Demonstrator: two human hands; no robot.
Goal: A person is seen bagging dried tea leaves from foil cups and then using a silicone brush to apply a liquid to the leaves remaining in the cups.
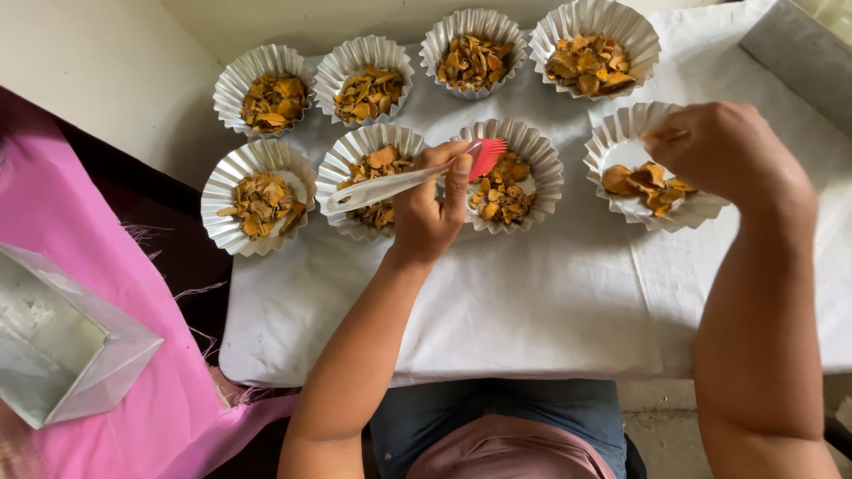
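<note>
Left hand [428,211] clenched around a pastry brush [404,182], white handle pointing left, red bristles resting over the rim of the middle foil cup [508,175] in the near row. Right hand [728,151] pinched shut at the fingertips over the far edge of the right foil cup [643,168], touching its fluted rim; whether a chip sits in the pinch, cannot tell. Only a small heap of orange-brown dried chips [646,184] inside that cup, white base partly bare. Eight fluted silver cups in all, standing in two rows of four on a worktop [550,302] draped in white cloth, the other seven fuller of the same chips. Pink cloth [98,266] spread to the left, with an angular metal tin [58,341] lying on it, well apart from the cups. Grey slab [799,53] at the far right corner.
</note>
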